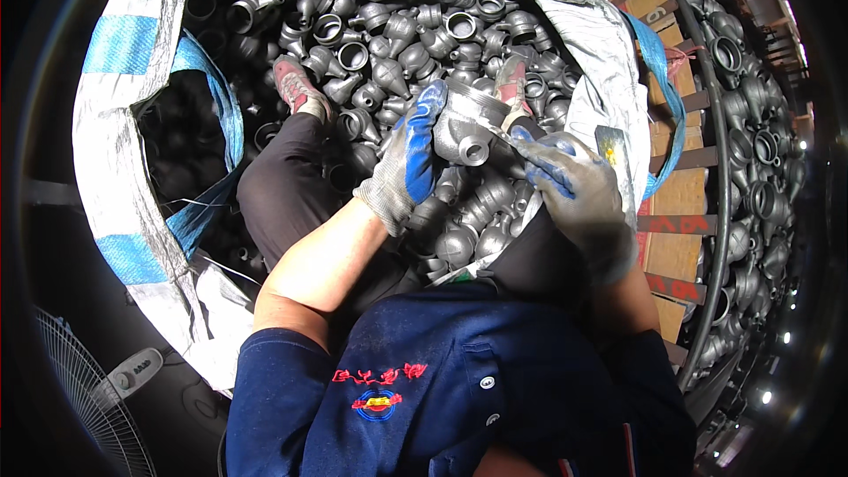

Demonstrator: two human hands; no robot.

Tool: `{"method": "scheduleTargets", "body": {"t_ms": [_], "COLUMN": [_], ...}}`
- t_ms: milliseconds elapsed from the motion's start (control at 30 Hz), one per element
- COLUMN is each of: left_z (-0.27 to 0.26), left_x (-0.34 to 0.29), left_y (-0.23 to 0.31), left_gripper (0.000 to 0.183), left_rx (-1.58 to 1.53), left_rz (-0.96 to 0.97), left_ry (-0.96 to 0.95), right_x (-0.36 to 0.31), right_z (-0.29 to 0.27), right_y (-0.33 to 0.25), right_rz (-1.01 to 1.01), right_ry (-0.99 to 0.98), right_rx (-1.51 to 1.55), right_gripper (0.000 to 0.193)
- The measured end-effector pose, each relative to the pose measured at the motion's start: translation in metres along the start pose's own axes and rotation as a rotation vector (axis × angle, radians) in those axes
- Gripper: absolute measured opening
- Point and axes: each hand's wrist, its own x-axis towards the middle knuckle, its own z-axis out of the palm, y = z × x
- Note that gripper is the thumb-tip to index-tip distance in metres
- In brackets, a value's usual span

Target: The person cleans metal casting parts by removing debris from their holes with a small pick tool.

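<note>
My left hand (408,157), in a grey knit glove with a blue coated palm, is closed on the side of a grey hollow fitting (464,124). The fitting has a wide ribbed collar at the top and a small round spout facing me. My right hand (574,178), in a worn blue and grey glove, is closed close to the fitting's right side. From its fingertips a slim blade-like tool (500,131) reaches to the fitting; most of it is hidden in the glove. Many similar grey fittings (389,75) lie heaped beneath both hands.
A large white woven sack (110,150) with blue straps (676,106) surrounds the heap, and my shoes (296,84) rest among the fittings. At right, a slatted crate (676,203) with a dark rail holds more fittings (751,185). A fan (84,397) stands at lower left.
</note>
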Motion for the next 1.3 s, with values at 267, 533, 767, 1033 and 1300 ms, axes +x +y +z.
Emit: {"method": "scheduleTargets", "body": {"t_ms": [267, 533, 767, 1033, 1300], "left_z": [0.004, 0.002, -0.003, -0.003, 0.003], "left_x": [-0.001, -0.001, 0.001, -0.003, -0.004], "left_y": [0.004, 0.006, 0.004, 0.007, 0.007], "left_gripper": [0.041, 0.041, 0.041, 0.041, 0.033], "left_rx": [0.094, 0.088, 0.157, 0.414, 0.275], "left_rz": [0.054, 0.044, 0.060, 0.158, 0.138], "left_ry": [-0.017, 0.000, -0.023, -0.054, 0.002], "right_x": [-0.001, -0.004, -0.002, 0.003, 0.002], "right_z": [0.001, 0.007, -0.007, 0.005, 0.000], "right_y": [0.002, 0.002, 0.004, 0.017, 0.006], "right_rz": [-0.088, -0.108, 0.084, 0.064, -0.105], "right_ry": [0.107, 0.093, -0.061, 0.048, 0.130], "right_rx": [0.085, -0.011, 0.224, 0.475, 0.129], "right_gripper": [0.029, 0.029, 0.031, 0.032, 0.029]}}
